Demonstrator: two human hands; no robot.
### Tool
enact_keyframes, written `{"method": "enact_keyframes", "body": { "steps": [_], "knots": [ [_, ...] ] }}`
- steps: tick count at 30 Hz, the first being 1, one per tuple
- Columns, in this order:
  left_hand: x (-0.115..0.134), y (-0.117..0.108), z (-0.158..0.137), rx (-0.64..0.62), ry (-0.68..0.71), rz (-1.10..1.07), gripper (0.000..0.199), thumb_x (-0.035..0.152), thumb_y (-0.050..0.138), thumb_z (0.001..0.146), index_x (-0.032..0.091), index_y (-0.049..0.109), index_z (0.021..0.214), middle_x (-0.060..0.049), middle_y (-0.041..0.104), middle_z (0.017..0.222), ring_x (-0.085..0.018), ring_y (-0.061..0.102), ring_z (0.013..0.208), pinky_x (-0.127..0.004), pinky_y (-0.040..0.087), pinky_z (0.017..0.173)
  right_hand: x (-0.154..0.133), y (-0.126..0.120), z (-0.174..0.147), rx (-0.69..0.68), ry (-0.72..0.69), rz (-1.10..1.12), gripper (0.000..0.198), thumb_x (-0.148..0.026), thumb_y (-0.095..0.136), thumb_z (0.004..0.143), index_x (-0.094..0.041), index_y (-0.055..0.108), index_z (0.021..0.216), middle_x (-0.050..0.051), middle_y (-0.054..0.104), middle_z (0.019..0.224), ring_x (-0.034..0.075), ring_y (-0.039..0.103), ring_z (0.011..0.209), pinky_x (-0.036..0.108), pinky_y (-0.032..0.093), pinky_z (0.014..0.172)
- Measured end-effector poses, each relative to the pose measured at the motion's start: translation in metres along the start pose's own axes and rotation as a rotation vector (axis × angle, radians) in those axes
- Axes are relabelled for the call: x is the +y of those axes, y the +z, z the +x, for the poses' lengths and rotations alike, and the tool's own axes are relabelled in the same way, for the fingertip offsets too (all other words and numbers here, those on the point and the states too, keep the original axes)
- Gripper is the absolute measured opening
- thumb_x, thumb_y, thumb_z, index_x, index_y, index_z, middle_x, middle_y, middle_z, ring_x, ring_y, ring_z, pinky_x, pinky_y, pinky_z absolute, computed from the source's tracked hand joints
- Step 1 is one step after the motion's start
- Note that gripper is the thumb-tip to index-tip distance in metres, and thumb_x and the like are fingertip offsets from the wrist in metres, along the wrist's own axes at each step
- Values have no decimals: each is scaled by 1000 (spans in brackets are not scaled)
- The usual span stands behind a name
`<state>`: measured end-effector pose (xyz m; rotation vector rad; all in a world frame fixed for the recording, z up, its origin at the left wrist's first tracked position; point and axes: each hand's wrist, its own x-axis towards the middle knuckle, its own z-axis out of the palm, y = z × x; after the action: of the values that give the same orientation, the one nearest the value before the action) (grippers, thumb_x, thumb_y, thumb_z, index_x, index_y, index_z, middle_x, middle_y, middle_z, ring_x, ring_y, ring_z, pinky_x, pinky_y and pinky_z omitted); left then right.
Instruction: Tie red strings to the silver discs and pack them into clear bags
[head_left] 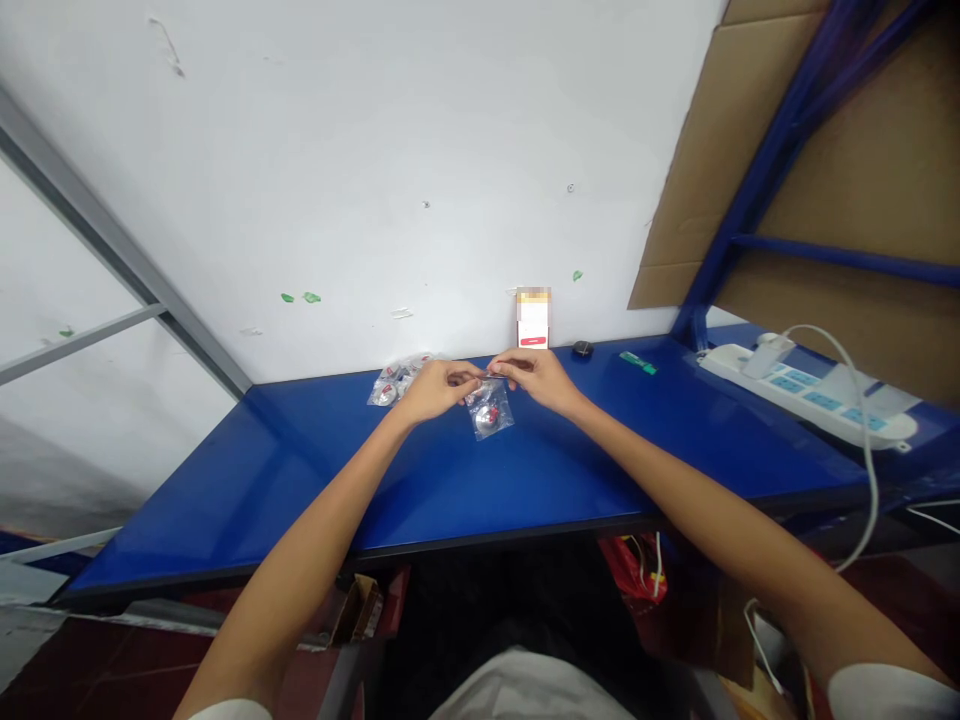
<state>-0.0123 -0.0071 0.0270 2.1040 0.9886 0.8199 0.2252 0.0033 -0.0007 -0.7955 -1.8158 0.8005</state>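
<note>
Between my two hands hangs a small clear plastic bag (491,412) with a round silvery item and a bit of red inside. My left hand (441,388) pinches the bag's top edge from the left. From the right, my right hand (538,378) grips the same top edge, thumb and finger pressed together. The fingertips nearly meet, and the exact grip is partly hidden. Behind my left hand lies a small pile of similar clear bags (390,385) with silvery and red contents.
A phone (533,320) with a lit screen leans on the white wall. Right of it lie a small black object (582,349) and a green item (638,362). A white power strip (810,395) with a cable sits at the right of the blue table (300,480).
</note>
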Motion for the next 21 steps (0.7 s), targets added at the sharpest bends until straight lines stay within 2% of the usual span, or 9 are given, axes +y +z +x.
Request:
{"method": "enact_keyframes", "body": {
  "steps": [4, 7, 10, 14, 18, 21],
  "knots": [
    [6, -2, -1, -16, 8, 56, 34, 40, 58, 99, 16, 80, 110, -8, 81, 97, -22, 75, 79, -33, 60, 75, -8, 0, -3, 81, -28, -27, 34, -55, 70, 97, -23, 82, 103, 3, 72, 74, 17, 61, 60, 32, 49, 62],
    [10, -4, -4, -3, 65, 182, 36, 38, 54, 101, 20, 80, 119, -6, 82, 103, -24, 76, 87, -34, 59, 81, -14, 0, -5, 134, -94, -77, 31, -51, 70, 98, -24, 84, 101, 4, 77, 83, 16, 59, 58, 33, 50, 61],
    [14, -5, -7, 8, 117, 242, 37, 37, 53, 103, 23, 76, 128, -5, 81, 108, -25, 76, 92, -35, 58, 85, -20, 0, -6, 130, -209, -121, 26, -46, 69, 100, -26, 85, 101, 5, 80, 94, 17, 63, 64, 33, 53, 63],
    [15, -2, -8, 6, 134, 124, 39, 41, 53, 104, 23, 73, 133, -6, 80, 113, -26, 76, 99, -37, 59, 88, -25, 0, -7, 140, -376, -136, 18, -35, 70, 101, -26, 85, 102, 4, 81, 94, 18, 70, 75, 31, 55, 66],
    [12, -1, -5, -31, 136, -104, 42, 45, 55, 104, 22, 71, 135, -9, 76, 129, -29, 73, 113, -41, 61, 94, -25, 0, -8, 161, -432, -164, 15, -30, 71, 101, -27, 85, 103, 4, 81, 94, 19, 72, 78, 32, 57, 70],
    [9, -1, -4, -39, 132, -177, 43, 47, 57, 103, 22, 71, 136, -10, 74, 133, -30, 71, 119, -44, 60, 98, -25, 0, -8, 146, -461, -197, 16, -29, 69, 102, -28, 85, 102, 4, 81, 95, 20, 73, 84, 34, 58, 77]
  ]
}}
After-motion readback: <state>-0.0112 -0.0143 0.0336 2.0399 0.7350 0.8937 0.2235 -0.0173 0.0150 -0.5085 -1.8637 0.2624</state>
